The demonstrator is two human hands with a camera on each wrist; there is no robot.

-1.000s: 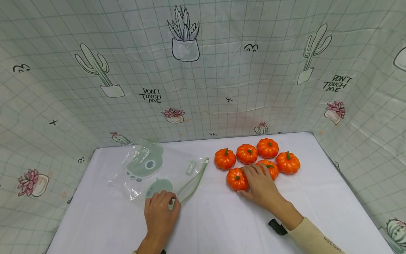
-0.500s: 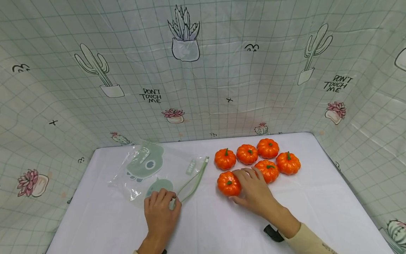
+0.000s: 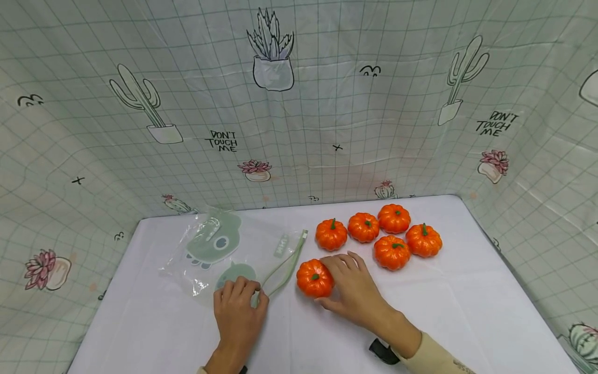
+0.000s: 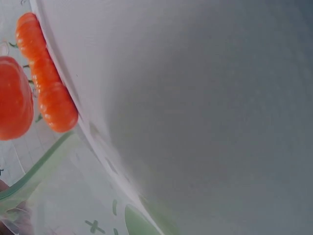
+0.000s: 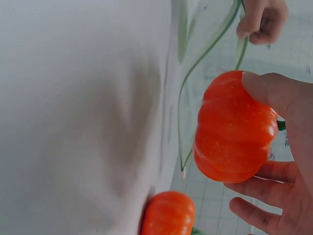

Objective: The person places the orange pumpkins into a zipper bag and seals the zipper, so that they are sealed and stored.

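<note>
A small orange toy pumpkin (image 3: 315, 278) with a green stem is in my right hand (image 3: 351, 286). In the right wrist view, thumb and fingers grip this pumpkin (image 5: 237, 129) from opposite sides, above the white cloth. My left hand (image 3: 239, 316) pinches the edge of a clear zip bag (image 3: 261, 244) printed with green dinosaur shapes. The bag's green-edged mouth (image 3: 291, 265) gapes toward the held pumpkin. In the left wrist view the bag's green rim (image 4: 41, 161) rises from the table, and a bit of the left hand shows at the lower left.
Several more orange pumpkins (image 3: 391, 252) stand in a loose group at the back right of the white table (image 3: 448, 306). A black strap (image 3: 384, 352) is at the right wrist. A grid-patterned cloth (image 3: 308, 114) with cactus drawings hangs behind and at the sides.
My right hand has carried the pumpkin left and a little nearer to me, away from the group and up to the bag's mouth. The left hand has hardly moved.
</note>
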